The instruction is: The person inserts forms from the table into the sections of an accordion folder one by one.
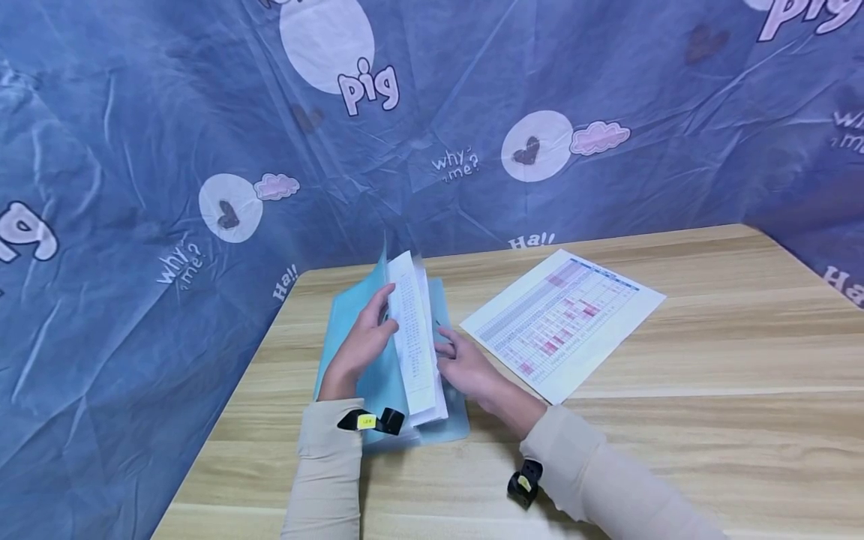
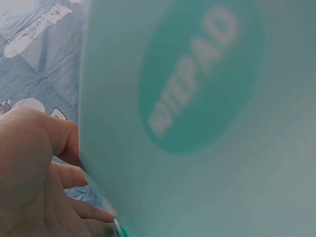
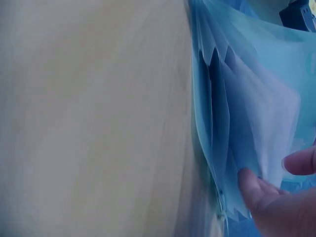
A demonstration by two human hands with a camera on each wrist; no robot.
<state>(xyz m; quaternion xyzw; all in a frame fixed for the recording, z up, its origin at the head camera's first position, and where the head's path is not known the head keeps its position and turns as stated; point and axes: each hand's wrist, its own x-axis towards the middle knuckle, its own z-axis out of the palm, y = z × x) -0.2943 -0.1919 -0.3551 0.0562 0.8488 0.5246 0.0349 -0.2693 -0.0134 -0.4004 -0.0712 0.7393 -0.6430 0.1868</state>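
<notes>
A light-blue expanding file folder [image 1: 358, 315] with accordion pockets stands spread on the wooden table. Its translucent cover [image 2: 118, 187] bears the word NOTEPAD. My left hand [image 1: 364, 341] holds this cover at its edge, swung up to the left, with the thumb side reaching behind it in the left wrist view. White printed sheets [image 1: 413, 337] stand within the folder, between my hands. At their right side is my right hand [image 1: 469, 367], fingers spread against the pockets [image 3: 237, 118]. In the right wrist view its thumb and a finger are apart, with pocket edges between them.
Right of the folder, a white sheet printed with a table [image 1: 563, 326] lies flat on the wooden table [image 1: 729, 375]. A blue patterned cloth [image 1: 418, 150] hangs behind and along the left side. Each wrist carries a small black camera.
</notes>
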